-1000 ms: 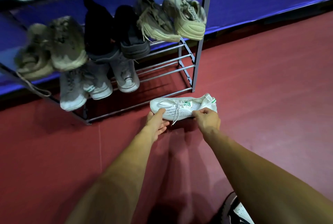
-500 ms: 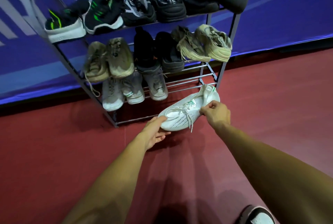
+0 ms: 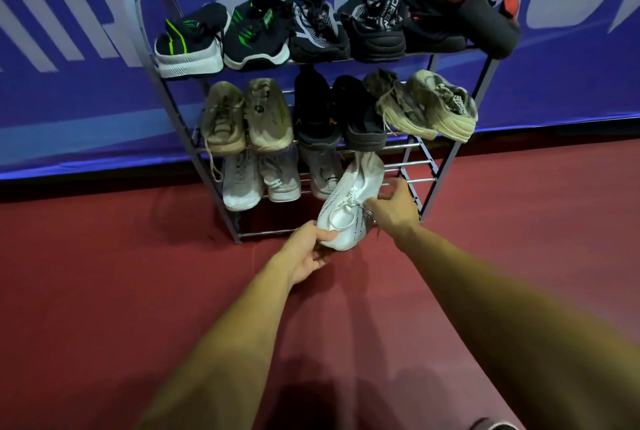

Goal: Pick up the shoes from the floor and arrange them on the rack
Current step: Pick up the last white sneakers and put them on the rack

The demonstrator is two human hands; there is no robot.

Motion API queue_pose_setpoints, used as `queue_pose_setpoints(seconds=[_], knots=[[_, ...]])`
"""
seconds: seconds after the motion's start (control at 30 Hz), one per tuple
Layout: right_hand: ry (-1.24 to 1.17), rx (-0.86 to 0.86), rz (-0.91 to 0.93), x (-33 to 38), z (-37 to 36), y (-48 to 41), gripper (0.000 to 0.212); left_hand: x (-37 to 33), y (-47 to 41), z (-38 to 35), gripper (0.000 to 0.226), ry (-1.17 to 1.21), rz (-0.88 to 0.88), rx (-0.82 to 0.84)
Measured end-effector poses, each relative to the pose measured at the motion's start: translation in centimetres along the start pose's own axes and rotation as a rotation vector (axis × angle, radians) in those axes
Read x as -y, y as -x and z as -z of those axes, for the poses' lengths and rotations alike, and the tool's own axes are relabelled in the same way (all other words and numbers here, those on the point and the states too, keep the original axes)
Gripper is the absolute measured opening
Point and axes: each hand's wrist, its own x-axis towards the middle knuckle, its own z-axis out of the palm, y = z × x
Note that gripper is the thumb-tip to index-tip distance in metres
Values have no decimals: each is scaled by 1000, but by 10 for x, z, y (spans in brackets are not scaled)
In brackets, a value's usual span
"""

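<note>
A white lace-up sneaker (image 3: pixel 349 208) is held off the red floor, heel pointing into the bottom tier of the metal shoe rack (image 3: pixel 420 163), toe toward me. My left hand (image 3: pixel 308 253) grips its toe from below with the thumb on top. My right hand (image 3: pixel 394 206) holds its right side near the laces, fingers curled on it. The rack's top and middle tiers are full of dark and beige shoes; the bottom tier carries three pale shoes (image 3: pixel 277 180) on its left part.
Bare chrome bars (image 3: pixel 412 171) show at the right end of the bottom tier. A blue banner wall (image 3: pixel 69 111) runs behind the rack. Another shoe's edge (image 3: pixel 495 424) shows at the bottom of the frame on the red floor (image 3: pixel 138 273).
The sneaker has been lifted from the floor and turned heel-first toward the bottom tier. Both hands rose with it, and my view tilted up to take in the whole rack.
</note>
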Motion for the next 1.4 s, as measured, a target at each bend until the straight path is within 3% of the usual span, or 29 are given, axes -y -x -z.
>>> queue_pose_setpoints(seconds=[0.2,0.47,0.7,0.9,1.03,1.23,1.4], knots=[[-55,92,-86,-13,-9,-1,37,6,-8,2,24,126,-6,-7],[-408,248,-215,-20,-17,6,18,3,-14,-1,26,147,-48,19],[-614,186,-254,-25,-13,-1,24,-1,-17,-7,27,7,-59,37],[-652,142,-230,-26,-11,-12,15,-3,-30,-19,13,106,-38,63],[-736,156,-158,-29,-11,-15,19,-7,-43,-33,16,196,-31,61],[-768,47,-305,-30,-25,-32,24,-12,-68,-56,17,216,-34,27],[-848,0,-291,-37,-29,-51,12,-19,-85,-71,15,237,-41,-5]])
